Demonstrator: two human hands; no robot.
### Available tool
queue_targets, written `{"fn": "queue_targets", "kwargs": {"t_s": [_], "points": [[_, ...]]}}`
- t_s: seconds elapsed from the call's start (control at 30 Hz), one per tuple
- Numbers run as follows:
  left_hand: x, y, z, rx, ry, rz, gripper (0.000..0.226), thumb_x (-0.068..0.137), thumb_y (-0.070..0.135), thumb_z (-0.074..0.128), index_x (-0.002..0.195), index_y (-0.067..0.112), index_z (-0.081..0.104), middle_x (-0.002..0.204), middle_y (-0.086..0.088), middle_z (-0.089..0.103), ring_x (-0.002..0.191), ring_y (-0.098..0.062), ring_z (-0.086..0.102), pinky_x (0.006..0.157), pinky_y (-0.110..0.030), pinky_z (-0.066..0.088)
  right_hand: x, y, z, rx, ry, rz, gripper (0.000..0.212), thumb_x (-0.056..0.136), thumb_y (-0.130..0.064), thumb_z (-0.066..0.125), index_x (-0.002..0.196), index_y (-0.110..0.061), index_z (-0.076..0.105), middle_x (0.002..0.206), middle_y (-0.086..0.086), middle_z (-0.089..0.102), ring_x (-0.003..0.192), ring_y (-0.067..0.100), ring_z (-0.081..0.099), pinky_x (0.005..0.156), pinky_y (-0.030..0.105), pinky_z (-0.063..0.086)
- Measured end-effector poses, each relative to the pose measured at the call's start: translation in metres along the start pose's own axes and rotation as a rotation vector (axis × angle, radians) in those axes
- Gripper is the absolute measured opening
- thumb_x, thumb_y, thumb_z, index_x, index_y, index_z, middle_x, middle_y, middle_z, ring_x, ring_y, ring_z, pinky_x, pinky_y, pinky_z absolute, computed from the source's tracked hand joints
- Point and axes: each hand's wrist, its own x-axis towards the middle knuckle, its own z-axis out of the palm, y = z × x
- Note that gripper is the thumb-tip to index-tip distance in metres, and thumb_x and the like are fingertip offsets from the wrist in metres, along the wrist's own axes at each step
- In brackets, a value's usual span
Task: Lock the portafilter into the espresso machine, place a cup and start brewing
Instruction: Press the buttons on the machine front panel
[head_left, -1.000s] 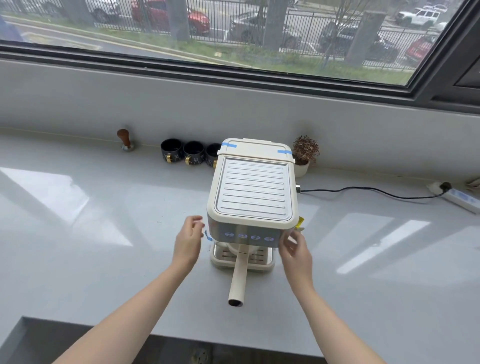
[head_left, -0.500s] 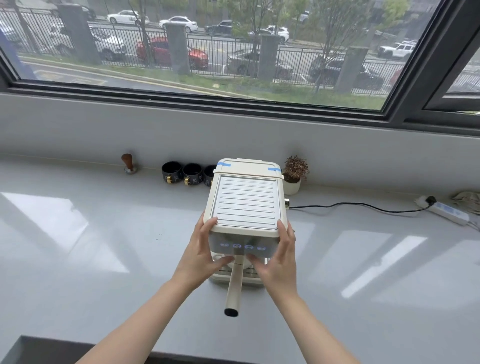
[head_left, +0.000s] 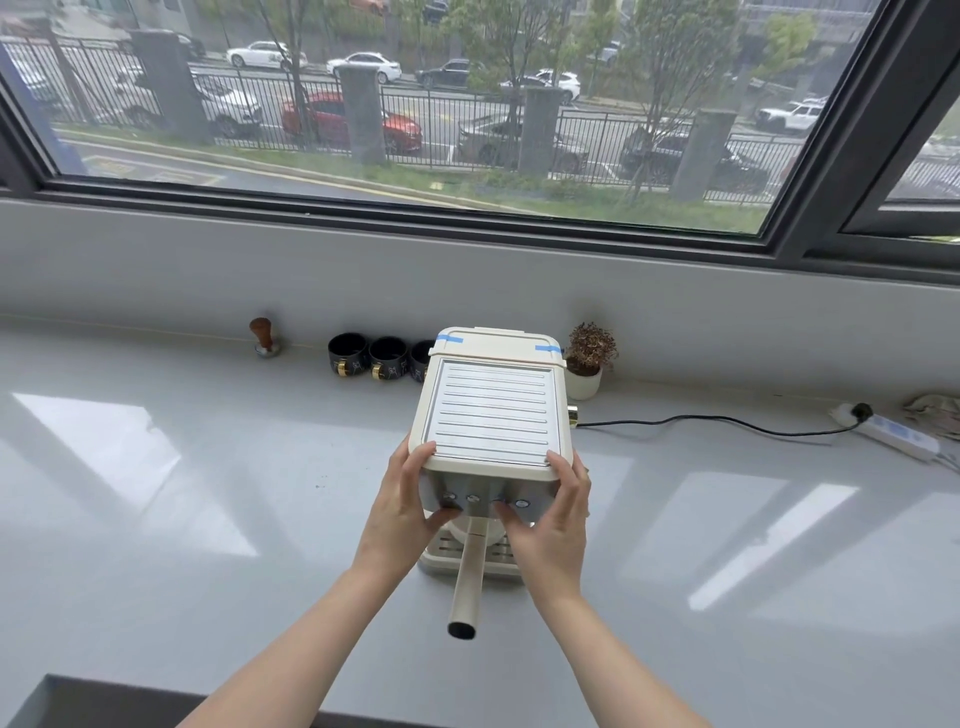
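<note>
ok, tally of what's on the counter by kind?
Espresso machine: 1
Portafilter: 1, in the machine
Black cups: 3, third partly hidden behind the machine
Tamper: 1
Potted plant: 1
Power strip: 1
Total: 8
Both hands, left and right, rest on the machine's front corners.

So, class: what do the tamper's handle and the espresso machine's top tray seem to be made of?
Tamper: handle looks like varnished brown wood, warm and slightly glossy; base seems polished metal. Espresso machine top tray: probably brushed metal, silvery with ridges, in a cream body of likely matte plastic.
</note>
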Motion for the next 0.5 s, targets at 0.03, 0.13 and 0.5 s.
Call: {"fn": "queue_targets", "kwargs": {"t_s": [0.03, 0.13, 0.5], "points": [[0.0, 0.0, 0.0, 0.005, -0.003, 0.002, 0.093, 0.062, 0.011, 0.085, 0.132, 0.025, 0.024, 0.14, -0.015, 0.038, 0.121, -0.022, 0.044, 0.092, -0.033, 0.047, 0.0, 0.0, 0.0, -0.003, 0.001, 0.003, 0.082, 0.067, -0.023, 0.083, 0.128, -0.035, 0.029, 0.147, -0.002, 0.031, 0.12, 0.027, 0.049, 0.078, 0.003, 0.032], [0.0, 0.001, -0.001, 0.011, -0.007, 0.0, 0.094, 0.062, 0.012, 0.085, 0.132, 0.027, 0.023, 0.14, -0.015, 0.038, 0.121, -0.019, 0.044, 0.092, -0.031, 0.047, 0.0, 0.0, -0.001, -0.019, -0.008, 0.001, 0.082, 0.068, -0.025, 0.082, 0.129, -0.035, 0.029, 0.148, 0.0, 0.03, 0.121, 0.028, 0.049, 0.08, 0.004, 0.031], [-0.001, 0.004, -0.002, 0.016, 0.017, -0.025, 0.095, 0.062, 0.015, 0.085, 0.129, 0.038, 0.022, 0.139, -0.008, 0.039, 0.114, -0.019, 0.05, 0.078, -0.028, 0.049, 0.003, 0.011, -0.012, -0.083, -0.081, -0.104, 0.094, 0.067, -0.015, 0.084, 0.136, -0.037, 0.023, 0.15, 0.005, 0.029, 0.133, 0.025, 0.041, 0.084, 0.038, 0.054]]}}
